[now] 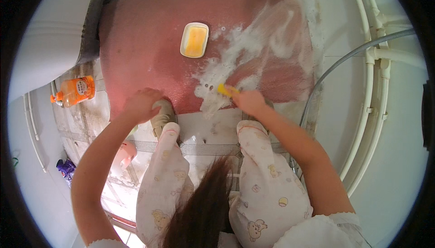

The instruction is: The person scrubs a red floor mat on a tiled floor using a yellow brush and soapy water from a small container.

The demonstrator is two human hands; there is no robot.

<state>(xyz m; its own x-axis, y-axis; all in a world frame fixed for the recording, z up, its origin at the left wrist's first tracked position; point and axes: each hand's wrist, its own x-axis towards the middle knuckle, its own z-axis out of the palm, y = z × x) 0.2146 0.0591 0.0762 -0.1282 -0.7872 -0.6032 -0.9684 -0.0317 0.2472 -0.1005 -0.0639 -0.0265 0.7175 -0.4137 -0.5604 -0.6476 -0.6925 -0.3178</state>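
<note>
A red mat (pixel 136 50) lies on the tiled floor before me, with white suds (pixel 217 71) smeared over its right half. My right hand (pixel 249 101) grips a small yellow scrubber (pixel 224 90) at the near edge of the suds; its underside is hidden, so I cannot tell whether it is a brush or a sponge. Nothing shows in my left hand (pixel 144 103), which is by my left shoe (pixel 164 113) at the mat's near edge, thumb apart from the fingers. Farther up the mat, a yellow bar of soap (pixel 196 41) sits in a white soap dish (pixel 183 45).
An orange detergent bottle (pixel 78 91) lies on the floor at left. Behind my left arm are a pink plastic container (pixel 124 154) and a purple packet (pixel 66 170). A grey hose (pixel 326 78) curves along the right wall, near white pipes (pixel 368 78). A white fixture (pixel 57 27) borders the upper left.
</note>
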